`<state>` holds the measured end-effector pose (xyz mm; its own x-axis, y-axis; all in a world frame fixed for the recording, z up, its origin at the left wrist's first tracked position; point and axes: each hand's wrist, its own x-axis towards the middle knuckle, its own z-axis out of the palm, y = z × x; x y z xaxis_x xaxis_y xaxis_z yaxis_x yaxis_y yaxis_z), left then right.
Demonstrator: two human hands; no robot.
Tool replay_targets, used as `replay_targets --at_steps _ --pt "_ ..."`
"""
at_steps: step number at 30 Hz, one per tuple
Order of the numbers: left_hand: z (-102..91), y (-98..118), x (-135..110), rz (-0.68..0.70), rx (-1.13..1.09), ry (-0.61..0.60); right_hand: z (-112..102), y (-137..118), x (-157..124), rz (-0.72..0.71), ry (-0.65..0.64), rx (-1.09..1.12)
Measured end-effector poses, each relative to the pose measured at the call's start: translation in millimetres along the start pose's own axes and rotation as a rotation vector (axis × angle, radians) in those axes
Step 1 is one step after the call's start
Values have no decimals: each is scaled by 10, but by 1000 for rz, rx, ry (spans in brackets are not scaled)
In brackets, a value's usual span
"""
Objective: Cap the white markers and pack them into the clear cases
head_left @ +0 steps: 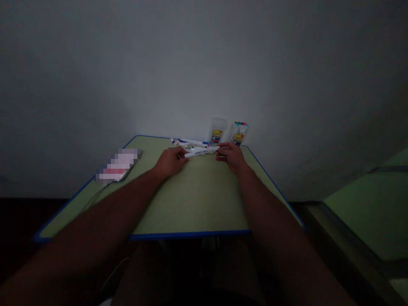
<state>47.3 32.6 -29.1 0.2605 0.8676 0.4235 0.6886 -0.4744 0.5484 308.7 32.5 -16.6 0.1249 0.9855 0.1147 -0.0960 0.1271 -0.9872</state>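
Both my arms reach forward over a green table [197, 199] with a blue edge. Between my hands lies a white marker [200, 152], held level just above the tabletop. My left hand [170, 161] grips its left end with curled fingers. My right hand [230, 155] pinches its right end. Behind the held marker several more white markers [188, 143] lie loose near the table's far edge.
Two clear marker packs [217, 132] [239, 132] stand against the white wall at the table's back right. A blurred flat object [117, 165] with a cable lies at the left side. Another green surface [369, 204] shows at the right.
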Motion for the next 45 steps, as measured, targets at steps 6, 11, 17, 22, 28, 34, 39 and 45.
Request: replay_targets --at_steps 6,11,17,22,28,34,39,45 --pt "60 1 -1 -6 50 -53 3 -6 -1 -1 29 29" --pt "159 -77 24 113 151 -169 14 -37 -16 -39 52 69" --pt "253 -167 39 234 214 -181 9 -90 -11 -61 159 139" --pt "285 -226 54 255 199 -162 -43 -217 56 -77 326 204" --pt "301 -258 92 271 200 -157 -313 -499 234 -164 470 162" --pt "295 -247 98 259 191 -164 -681 -1012 427 -302 612 63" --pt "311 -271 112 253 168 -153 -847 -1399 587 -389 701 -19" --pt "316 -277 119 265 171 -153 -900 -1558 762 -412 746 -137"
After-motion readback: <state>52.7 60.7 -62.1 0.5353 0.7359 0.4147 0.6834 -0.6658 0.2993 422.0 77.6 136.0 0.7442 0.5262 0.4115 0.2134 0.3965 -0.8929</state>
